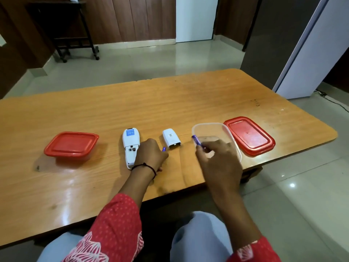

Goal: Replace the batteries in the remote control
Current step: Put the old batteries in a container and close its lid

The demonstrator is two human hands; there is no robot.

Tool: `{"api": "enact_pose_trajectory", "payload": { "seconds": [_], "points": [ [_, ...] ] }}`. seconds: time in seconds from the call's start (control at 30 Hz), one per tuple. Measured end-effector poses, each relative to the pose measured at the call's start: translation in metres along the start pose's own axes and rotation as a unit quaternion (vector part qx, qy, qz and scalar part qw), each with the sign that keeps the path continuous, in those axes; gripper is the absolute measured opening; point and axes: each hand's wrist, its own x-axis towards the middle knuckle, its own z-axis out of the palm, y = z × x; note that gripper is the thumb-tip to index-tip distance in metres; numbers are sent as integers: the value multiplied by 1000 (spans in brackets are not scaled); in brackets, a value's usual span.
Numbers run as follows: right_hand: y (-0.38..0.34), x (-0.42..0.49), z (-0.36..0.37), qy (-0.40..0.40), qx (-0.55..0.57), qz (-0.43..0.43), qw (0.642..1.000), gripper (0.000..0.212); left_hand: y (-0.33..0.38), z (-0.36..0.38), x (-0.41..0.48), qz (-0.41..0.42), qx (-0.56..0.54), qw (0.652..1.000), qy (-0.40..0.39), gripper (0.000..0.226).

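A white remote control point(130, 146) lies face down on the wooden table point(170, 103), its battery bay uncovered and showing metal contacts. Its white battery cover point(171, 138) lies apart to the right. My left hand point(151, 154) rests beside the remote's lower end, closed around a purple battery point(164, 149) whose tip pokes out. My right hand point(217, 157) pinches a second purple battery point(196, 140) at the near left edge of a clear plastic container point(213, 129).
A red lid point(249, 136) lies right of the clear container. A closed red-lidded box point(71, 145) stands at the left. The table's near edge runs just above my knees. A dark rolling stand is on the floor far back left.
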Motion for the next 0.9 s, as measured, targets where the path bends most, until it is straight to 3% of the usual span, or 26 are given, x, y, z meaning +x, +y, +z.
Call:
{"api": "enact_pose_trajectory", "payload": {
  "seconds": [0.07, 0.17, 0.27, 0.37, 0.43, 0.5, 0.6, 0.67, 0.8, 0.9],
  "points": [
    [22, 17, -5, 15, -63, 12, 998, 17, 8, 0, -9, 45, -21, 999, 19, 21],
    [47, 37, 0, -85, -182, 39, 979, 18, 41, 13, -26, 126, -71, 990, 1, 25],
    [57, 45, 6, -193, -242, 44, 950, 27, 77, 36, -26, 172, -16, 984, -29, 20],
    [61, 51, 6, -237, -263, 49, 934, 33, 92, 56, -19, 186, 89, 978, -26, 19],
    [64, 54, -1, -227, -204, 47, 951, 29, 91, 65, -15, 189, 133, 973, -7, 28],
    [70, 58, -10, -167, -85, 65, 980, 19, 88, 68, -12, 190, 142, 971, 10, 32],
    [93, 71, -24, -44, 25, 106, 993, 19, 79, 65, -11, 183, 11, 982, 37, 15],
    [116, 83, -26, -38, -3, 144, 989, 40, 69, 61, -19, 154, -108, 980, 64, 20],
    [150, 100, -14, -141, -128, 228, 955, 102, 46, 62, -36, 103, -242, 963, 58, 30],
    [155, 104, -9, -126, -127, 252, 951, 110, 38, 71, -39, 106, -220, 968, 59, 36]
  ]
}}
